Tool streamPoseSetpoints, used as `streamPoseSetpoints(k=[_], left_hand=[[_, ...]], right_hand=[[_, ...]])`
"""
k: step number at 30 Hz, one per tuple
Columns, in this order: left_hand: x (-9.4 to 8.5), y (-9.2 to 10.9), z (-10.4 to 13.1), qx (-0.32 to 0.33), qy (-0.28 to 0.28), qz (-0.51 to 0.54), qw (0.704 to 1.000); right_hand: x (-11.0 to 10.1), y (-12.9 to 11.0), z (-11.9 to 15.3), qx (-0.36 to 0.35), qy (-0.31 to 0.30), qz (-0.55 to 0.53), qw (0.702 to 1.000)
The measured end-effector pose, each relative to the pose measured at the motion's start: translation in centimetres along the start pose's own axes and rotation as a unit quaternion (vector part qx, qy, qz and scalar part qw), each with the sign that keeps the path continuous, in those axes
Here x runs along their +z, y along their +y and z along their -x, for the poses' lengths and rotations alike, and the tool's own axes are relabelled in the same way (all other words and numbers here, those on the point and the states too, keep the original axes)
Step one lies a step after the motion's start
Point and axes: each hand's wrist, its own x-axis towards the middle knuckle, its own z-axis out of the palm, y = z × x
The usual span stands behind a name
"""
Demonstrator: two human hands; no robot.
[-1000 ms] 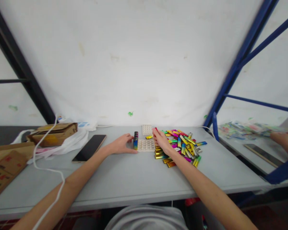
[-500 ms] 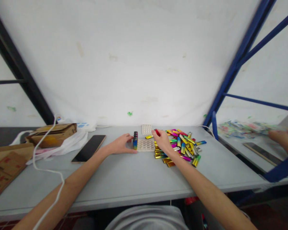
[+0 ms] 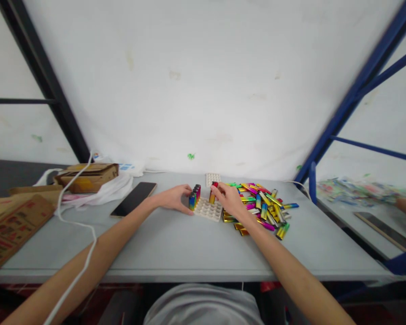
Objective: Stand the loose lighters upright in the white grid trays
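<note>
A white tray point(image 3: 208, 210) with rows of round pockets lies on the table, turned at a slant. Along its left edge stands a row of upright lighters point(image 3: 192, 201), the nearest one blue and gold. My left hand point(image 3: 176, 198) curves beside that row, thumb and fingers apart, the thumb by the tray's near left corner. Between the fingertips of my right hand point(image 3: 228, 197) is an upright gold lighter point(image 3: 212, 197) with a red top, over the back part of the tray. Whether its base sits in a pocket, I cannot tell.
Right of the tray lies a heap of shiny coloured lighters point(image 3: 265, 210). A second white tray point(image 3: 213, 178) is behind. At left are a phone point(image 3: 134, 199), a plastic bag point(image 3: 111, 193), cardboard boxes point(image 3: 88, 177) and a white cable point(image 3: 75, 223). A blue frame point(image 3: 345, 104) stands at right.
My right hand has come left from the heap's edge to the tray with the lighter. The tray and its row of lighters have turned to a slant. The view has shifted slightly.
</note>
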Motion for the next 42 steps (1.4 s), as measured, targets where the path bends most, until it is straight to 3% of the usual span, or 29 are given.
streamPoseSetpoints(k=[11,18,23,27,30,34,42], left_hand=[[0.8,0.0,-0.1,-0.009,0.007,-0.029,1.0],[1.0,0.1,-0.2,-0.014,0.014,-0.051,0.998],[0.6,0.5,-0.3,-0.012,0.009,-0.051,0.999],[0.3,0.8,-0.2,-0.031,0.01,-0.059,0.998],[0.2,0.9,-0.1,-0.047,0.013,-0.069,0.996],[0.2,1.0,-0.2,-0.057,0.009,-0.07,0.996],[0.5,1.6,-0.2,-0.092,-0.001,-0.003,0.996]], right_hand=[[1.8,0.0,-0.3,-0.06,-0.073,0.133,0.987],[2.2,-0.2,-0.7,-0.072,-0.104,0.151,0.98],[-0.3,0.9,-0.8,-0.069,-0.093,0.136,0.984],[-4.0,4.4,-0.4,-0.034,-0.073,0.193,0.978],[-5.8,6.8,0.0,-0.019,-0.12,0.227,0.966],[-5.9,7.7,0.1,-0.013,-0.171,0.204,0.964],[-4.6,8.3,0.0,-0.009,-0.18,0.201,0.963]])
